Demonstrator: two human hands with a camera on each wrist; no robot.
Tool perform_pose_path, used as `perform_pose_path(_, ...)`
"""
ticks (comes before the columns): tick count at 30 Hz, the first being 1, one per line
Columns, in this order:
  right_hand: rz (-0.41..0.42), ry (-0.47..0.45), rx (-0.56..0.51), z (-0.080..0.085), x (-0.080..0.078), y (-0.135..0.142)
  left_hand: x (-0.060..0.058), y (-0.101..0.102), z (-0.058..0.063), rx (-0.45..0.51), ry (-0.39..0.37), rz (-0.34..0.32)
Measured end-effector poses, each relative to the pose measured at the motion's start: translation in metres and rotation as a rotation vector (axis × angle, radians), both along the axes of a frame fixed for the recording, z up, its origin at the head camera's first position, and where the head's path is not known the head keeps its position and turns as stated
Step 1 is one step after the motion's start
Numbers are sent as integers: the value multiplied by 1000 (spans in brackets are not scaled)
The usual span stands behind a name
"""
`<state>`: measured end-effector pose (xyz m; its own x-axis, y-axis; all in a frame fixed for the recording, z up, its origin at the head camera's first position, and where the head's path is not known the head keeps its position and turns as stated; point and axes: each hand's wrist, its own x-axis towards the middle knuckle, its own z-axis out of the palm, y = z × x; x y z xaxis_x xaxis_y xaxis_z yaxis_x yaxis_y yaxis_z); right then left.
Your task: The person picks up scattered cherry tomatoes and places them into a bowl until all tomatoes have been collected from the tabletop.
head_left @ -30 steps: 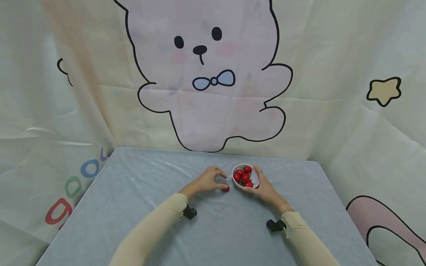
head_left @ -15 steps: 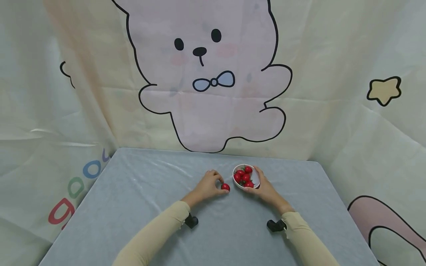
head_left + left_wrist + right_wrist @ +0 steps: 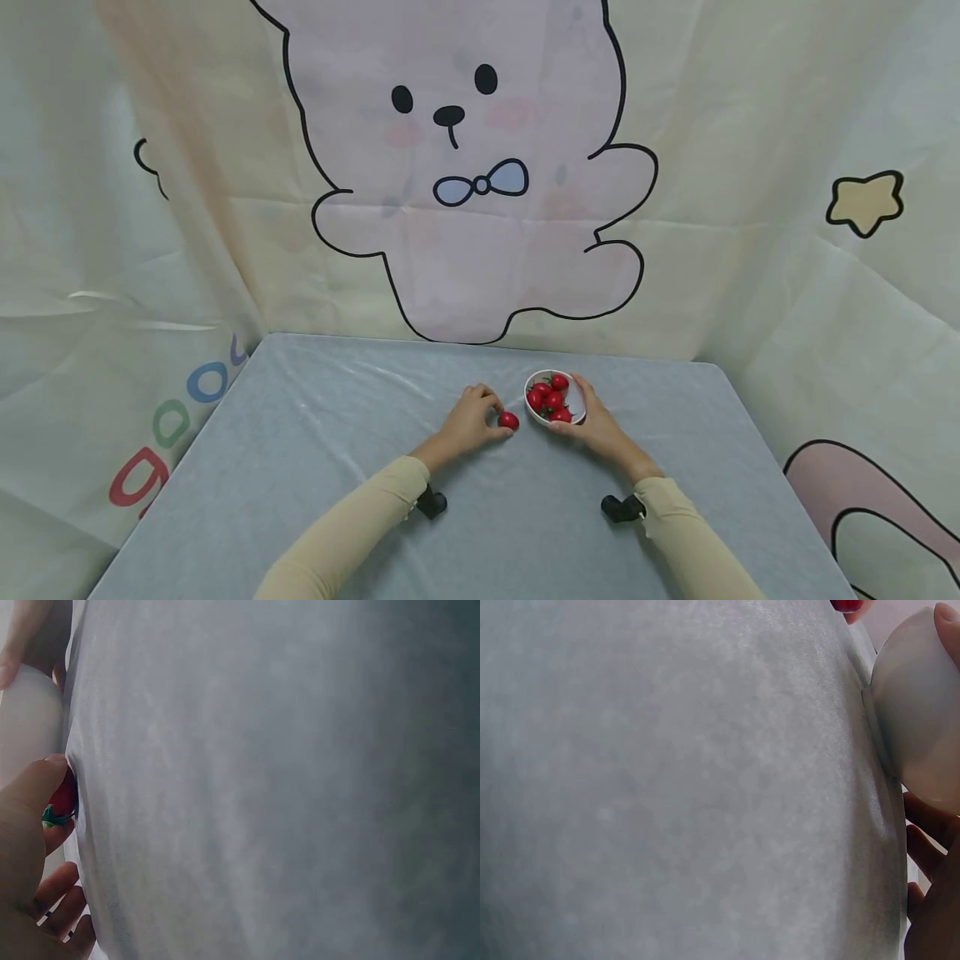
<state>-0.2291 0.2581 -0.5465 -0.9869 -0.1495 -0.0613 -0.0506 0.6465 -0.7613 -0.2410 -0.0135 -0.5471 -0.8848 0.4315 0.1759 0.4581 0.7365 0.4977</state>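
Note:
My left hand (image 3: 467, 418) pinches a red cherry tomato (image 3: 508, 421) between thumb and fingers, low over the cloth. The left wrist view shows the green stem end of that tomato (image 3: 63, 796) beneath the thumb. Just to its right stands a small white bowl (image 3: 577, 400) with several red cherry tomatoes (image 3: 553, 400) inside. Thumb and fingers of my right hand (image 3: 598, 425) curl round the right side of the bowl. From the right wrist, the bowl's smooth outer wall (image 3: 915, 705) and its foot on the cloth are visible.
A table under a pale blue-grey cloth (image 3: 517, 517) carries everything. Behind it hangs a cream curtain (image 3: 720, 167) printed with a bear and a star. Dark wrist cameras (image 3: 622, 508) sit on both wrists, below the cream sleeves (image 3: 352, 517).
The left thumb and fingers have come together on the tomato, which now shows more fully at the fingertips. My right hand and the bowl have stayed in place.

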Motion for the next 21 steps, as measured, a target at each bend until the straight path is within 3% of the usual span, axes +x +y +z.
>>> perform_pose_path(10, 0, -11, 1, 0, 2, 1, -1, 2, -2, -1, -11, 4)
perform_pose_path(21, -6, -18, 2, 1, 1, 0, -14, -1, 25, 32, 23, 18)
